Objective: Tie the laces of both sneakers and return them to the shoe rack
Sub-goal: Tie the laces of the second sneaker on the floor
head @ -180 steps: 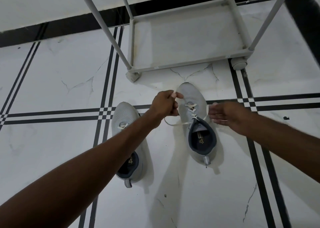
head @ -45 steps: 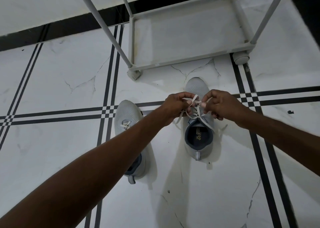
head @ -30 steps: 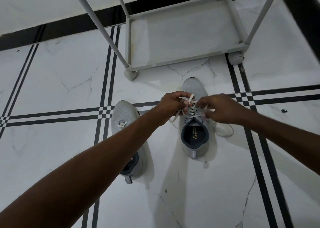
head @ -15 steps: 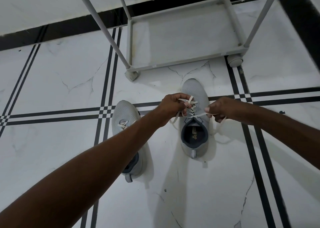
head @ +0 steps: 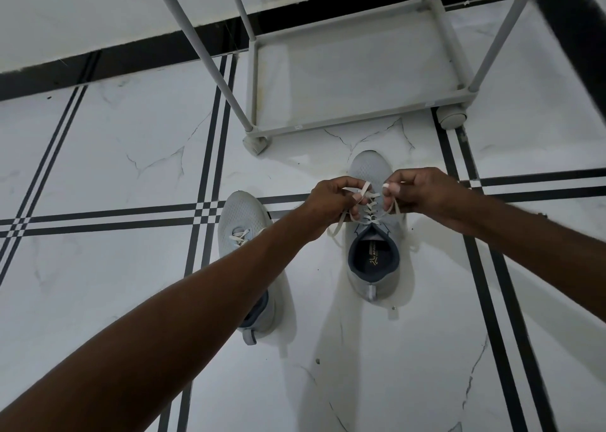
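Two light grey sneakers stand on the tiled floor, toes pointing toward the shoe rack point(head: 354, 121). The right sneaker point(head: 373, 280) has a dark blue collar and white laces point(head: 370, 207). My left hand point(head: 329, 203) pinches a loop of the lace over its tongue. My right hand point(head: 418, 190) pinches the other lace end close beside it, with a strand hanging down the shoe's right side. The left sneaker point(head: 241, 215) sits further left, its heel half hidden under my left forearm, laces lying loose.
The rack's white lowest shelf point(head: 354, 67) sits just beyond the shoes, on round feet point(head: 452, 117), with slanted uprights point(head: 193, 41). The floor is white marble tile with black stripe lines point(head: 114, 217). A black skirting band point(head: 131, 57) runs along the wall.
My right hand has come back in from the right toward my left hand over the right sneaker. Six seconds ago both hands held the lace ends wide apart.
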`<action>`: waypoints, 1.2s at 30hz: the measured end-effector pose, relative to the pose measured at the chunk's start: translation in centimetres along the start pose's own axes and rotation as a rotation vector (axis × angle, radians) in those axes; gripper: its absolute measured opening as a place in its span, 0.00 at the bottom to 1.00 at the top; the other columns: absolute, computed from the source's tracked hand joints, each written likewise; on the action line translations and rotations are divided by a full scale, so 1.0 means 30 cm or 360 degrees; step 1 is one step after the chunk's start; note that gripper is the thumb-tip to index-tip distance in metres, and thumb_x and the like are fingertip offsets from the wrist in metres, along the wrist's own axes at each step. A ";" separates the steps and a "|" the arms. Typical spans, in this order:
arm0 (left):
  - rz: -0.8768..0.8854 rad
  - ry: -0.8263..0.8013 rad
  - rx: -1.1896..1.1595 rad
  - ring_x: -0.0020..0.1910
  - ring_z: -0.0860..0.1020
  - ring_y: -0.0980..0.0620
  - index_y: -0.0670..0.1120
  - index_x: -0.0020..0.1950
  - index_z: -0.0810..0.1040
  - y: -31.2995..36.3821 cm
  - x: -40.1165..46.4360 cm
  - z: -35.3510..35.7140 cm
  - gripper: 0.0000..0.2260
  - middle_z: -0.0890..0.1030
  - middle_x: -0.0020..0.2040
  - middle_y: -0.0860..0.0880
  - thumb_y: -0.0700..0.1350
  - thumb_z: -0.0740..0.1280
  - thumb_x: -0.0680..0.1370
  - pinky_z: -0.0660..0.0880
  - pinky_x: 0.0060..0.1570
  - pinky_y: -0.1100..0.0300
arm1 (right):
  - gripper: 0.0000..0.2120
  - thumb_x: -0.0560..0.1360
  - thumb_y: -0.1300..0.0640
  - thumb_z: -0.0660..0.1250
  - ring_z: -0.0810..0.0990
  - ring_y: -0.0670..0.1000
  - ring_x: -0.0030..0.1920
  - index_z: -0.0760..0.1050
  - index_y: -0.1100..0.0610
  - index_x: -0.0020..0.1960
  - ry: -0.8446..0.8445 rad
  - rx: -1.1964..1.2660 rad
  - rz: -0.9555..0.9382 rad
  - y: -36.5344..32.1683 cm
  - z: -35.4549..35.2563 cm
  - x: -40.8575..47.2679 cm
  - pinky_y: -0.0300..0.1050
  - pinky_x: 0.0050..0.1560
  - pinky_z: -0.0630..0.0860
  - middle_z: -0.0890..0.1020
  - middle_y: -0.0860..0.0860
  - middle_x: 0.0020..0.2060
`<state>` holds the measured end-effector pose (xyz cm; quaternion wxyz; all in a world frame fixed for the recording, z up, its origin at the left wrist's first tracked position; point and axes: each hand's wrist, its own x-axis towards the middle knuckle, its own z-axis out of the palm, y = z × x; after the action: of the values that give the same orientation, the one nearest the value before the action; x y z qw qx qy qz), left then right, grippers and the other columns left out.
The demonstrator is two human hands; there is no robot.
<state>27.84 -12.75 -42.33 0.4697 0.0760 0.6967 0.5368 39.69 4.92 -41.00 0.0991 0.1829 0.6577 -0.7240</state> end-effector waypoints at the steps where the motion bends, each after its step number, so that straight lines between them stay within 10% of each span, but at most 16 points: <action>1: 0.0004 0.0022 -0.0006 0.30 0.75 0.54 0.39 0.59 0.81 -0.002 0.002 0.003 0.10 0.82 0.39 0.46 0.33 0.65 0.80 0.78 0.37 0.60 | 0.05 0.79 0.62 0.65 0.82 0.53 0.42 0.79 0.62 0.49 0.0060 -0.0058 -0.0038 0.007 0.016 0.005 0.49 0.48 0.78 0.83 0.58 0.40; 14: -0.0121 0.0220 -0.0145 0.30 0.80 0.52 0.34 0.52 0.82 -0.029 0.049 0.028 0.06 0.82 0.36 0.42 0.34 0.70 0.77 0.81 0.37 0.59 | 0.16 0.77 0.68 0.61 0.79 0.40 0.31 0.75 0.51 0.58 0.0201 -0.1046 -0.0356 0.006 0.111 0.036 0.29 0.34 0.71 0.83 0.47 0.31; 22: -0.0311 -0.0336 -0.0425 0.43 0.79 0.51 0.37 0.54 0.80 -0.001 0.032 -0.004 0.07 0.82 0.45 0.43 0.36 0.63 0.82 0.80 0.53 0.58 | 0.13 0.75 0.65 0.68 0.68 0.43 0.20 0.76 0.49 0.54 0.0341 -0.0954 -0.0302 0.019 0.087 0.055 0.31 0.23 0.64 0.76 0.47 0.20; 29: -0.0192 -0.0354 -0.0258 0.37 0.73 0.55 0.42 0.54 0.81 -0.019 0.027 -0.002 0.07 0.79 0.45 0.45 0.39 0.63 0.82 0.78 0.43 0.62 | 0.13 0.77 0.64 0.68 0.82 0.51 0.39 0.70 0.56 0.58 0.0145 -0.0372 0.0076 0.045 0.055 0.049 0.50 0.45 0.74 0.85 0.58 0.40; 36: 0.0670 -0.0082 0.1287 0.34 0.81 0.47 0.43 0.43 0.86 0.030 0.013 -0.013 0.08 0.85 0.35 0.46 0.47 0.72 0.74 0.78 0.39 0.54 | 0.07 0.78 0.65 0.66 0.80 0.54 0.45 0.77 0.62 0.55 0.0116 -0.0125 0.0208 0.059 0.031 0.057 0.47 0.50 0.74 0.84 0.63 0.45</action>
<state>26.98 -12.42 -41.82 0.3000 0.4066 0.8078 0.3034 38.67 3.98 -43.23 0.1293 0.2477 0.6753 -0.6825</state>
